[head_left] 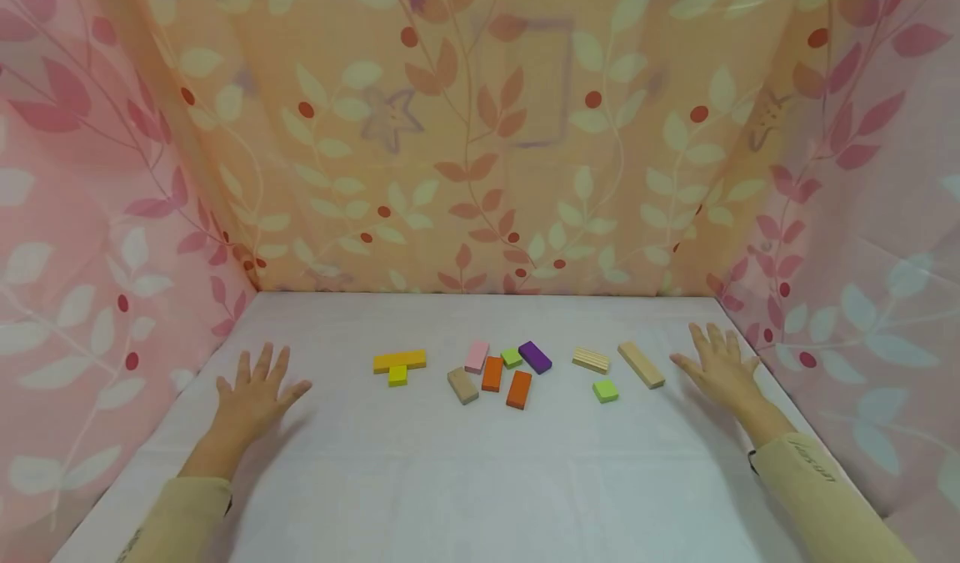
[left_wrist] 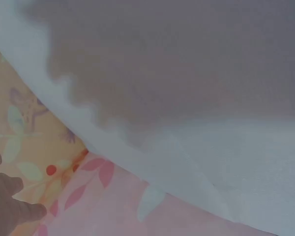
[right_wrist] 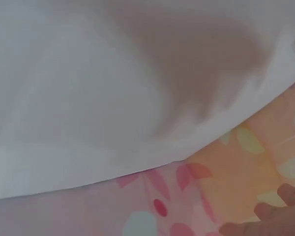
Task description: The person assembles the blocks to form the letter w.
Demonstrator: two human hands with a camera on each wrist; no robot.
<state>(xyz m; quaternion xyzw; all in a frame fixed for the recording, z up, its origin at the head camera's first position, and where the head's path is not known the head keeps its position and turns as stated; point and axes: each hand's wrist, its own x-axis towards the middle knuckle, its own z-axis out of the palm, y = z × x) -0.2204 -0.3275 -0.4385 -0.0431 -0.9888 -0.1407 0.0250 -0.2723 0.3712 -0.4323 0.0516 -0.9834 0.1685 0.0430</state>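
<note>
In the head view my left hand (head_left: 255,398) is held over the left part of the white table, fingers spread, holding nothing. My right hand (head_left: 722,373) is likewise spread over the right part, nearest to a long plain wooden block (head_left: 641,364). Close to that block lie a ridged wooden block (head_left: 591,360) and a light green cube (head_left: 605,391). Nearest to the left hand is a long yellow block (head_left: 400,361), with a small yellow block (head_left: 397,375) against its front. Each wrist view shows only some fingertips and the hand's shadow on the cloth.
Mid-table lie a pink block (head_left: 477,357), a tan block (head_left: 462,385), two orange blocks (head_left: 519,389), a green block (head_left: 512,358) and a purple block (head_left: 535,357). Leaf-patterned curtains (head_left: 465,171) border the white table (head_left: 480,496) at the back and both sides.
</note>
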